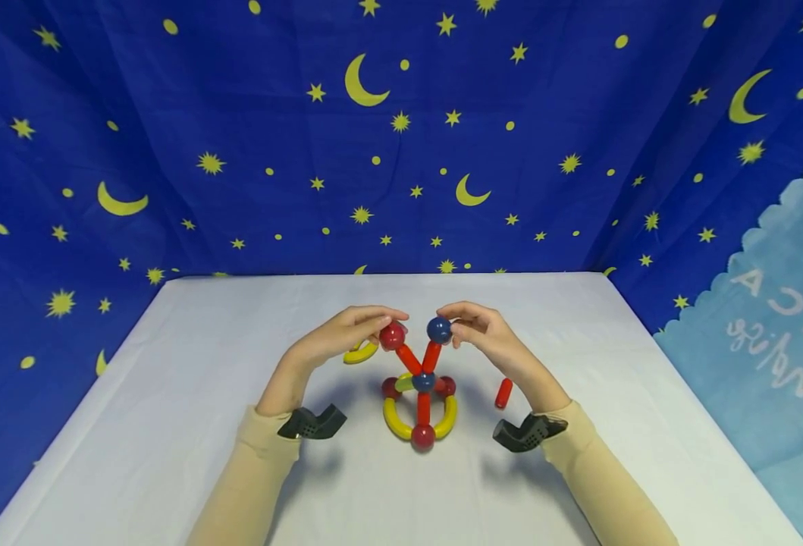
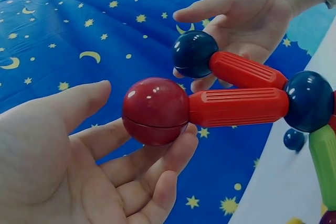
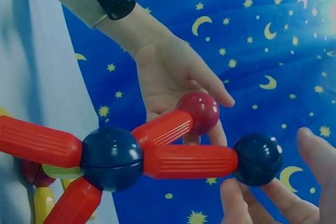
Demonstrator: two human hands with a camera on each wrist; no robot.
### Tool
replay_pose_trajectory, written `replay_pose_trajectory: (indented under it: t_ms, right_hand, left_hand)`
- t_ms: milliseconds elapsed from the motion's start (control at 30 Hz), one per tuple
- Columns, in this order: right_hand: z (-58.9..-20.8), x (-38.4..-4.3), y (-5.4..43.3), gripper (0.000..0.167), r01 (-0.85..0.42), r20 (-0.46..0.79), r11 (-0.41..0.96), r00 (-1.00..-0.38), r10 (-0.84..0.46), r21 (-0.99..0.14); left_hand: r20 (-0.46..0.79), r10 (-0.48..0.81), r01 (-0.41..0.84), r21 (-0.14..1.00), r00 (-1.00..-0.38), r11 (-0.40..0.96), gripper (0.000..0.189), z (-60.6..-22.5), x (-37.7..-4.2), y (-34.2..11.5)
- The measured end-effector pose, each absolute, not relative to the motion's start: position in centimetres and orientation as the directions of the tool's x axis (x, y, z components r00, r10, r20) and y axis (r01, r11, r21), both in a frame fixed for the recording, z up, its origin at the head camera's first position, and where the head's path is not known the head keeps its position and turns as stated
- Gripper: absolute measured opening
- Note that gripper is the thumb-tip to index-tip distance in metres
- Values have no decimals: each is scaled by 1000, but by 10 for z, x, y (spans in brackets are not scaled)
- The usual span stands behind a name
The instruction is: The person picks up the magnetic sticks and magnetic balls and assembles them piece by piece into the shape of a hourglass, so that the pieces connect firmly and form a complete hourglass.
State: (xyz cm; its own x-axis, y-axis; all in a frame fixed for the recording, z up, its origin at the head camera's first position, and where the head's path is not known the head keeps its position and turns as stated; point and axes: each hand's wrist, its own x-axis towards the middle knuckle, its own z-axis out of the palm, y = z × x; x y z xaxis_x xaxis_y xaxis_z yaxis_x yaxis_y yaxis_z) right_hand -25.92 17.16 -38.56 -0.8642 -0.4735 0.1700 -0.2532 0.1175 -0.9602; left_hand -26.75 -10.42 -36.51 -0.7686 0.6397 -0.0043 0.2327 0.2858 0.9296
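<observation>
A model of balls and rods stands on the white table. Its central blue ball (image 1: 424, 381) joins several red rods (image 3: 189, 161) and a green rod (image 2: 323, 166). Two red rods rise in a V, one tipped with a red ball (image 2: 156, 111), the other with a blue ball (image 1: 439, 329). My left hand (image 1: 346, 334) is at the red ball, fingers behind it and thumb held apart in the left wrist view. My right hand (image 1: 484, 334) is around the upper blue ball, fingertips at its underside and thumb away from it in the right wrist view.
Curved yellow rods (image 1: 396, 422) and red balls (image 1: 423, 437) form the model's base. A loose yellow curved rod (image 1: 361, 353) lies behind my left hand, and a loose red rod (image 1: 503, 393) beside my right wrist. A star-patterned blue curtain (image 1: 401, 152) hangs behind the table.
</observation>
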Motion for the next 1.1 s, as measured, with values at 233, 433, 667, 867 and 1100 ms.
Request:
replay_pose_trajectory:
  t_ms: [233, 433, 667, 867, 1100]
  right_hand:
    - [-404, -283, 168, 44, -169, 107, 138, -922, -372, -976]
    - [-434, -323, 160, 35, -266, 26, 347, -824, -566, -899]
    - [-445, -354, 144, 44, -458, 7, 358, -623, -783, -814]
    - [-450, -362, 128, 49, -359, -122, 413, -614, -780, -837]
    - [-450, -364, 125, 44, -416, -78, 393, -599, -797, -820]
  left_hand:
    - [-18, 643, 217, 934, -766, 284, 41, -366, -270, -100]
    - [-32, 634, 208, 931, -773, 300, 38, -366, -268, -97]
    - [-30, 631, 217, 926, -776, 310, 39, -365, -263, -99]
    - [-12, 634, 229, 927, -773, 297, 36, -365, -266, -102]
    - [-22, 625, 218, 927, -780, 305, 37, -362, -266, -107]
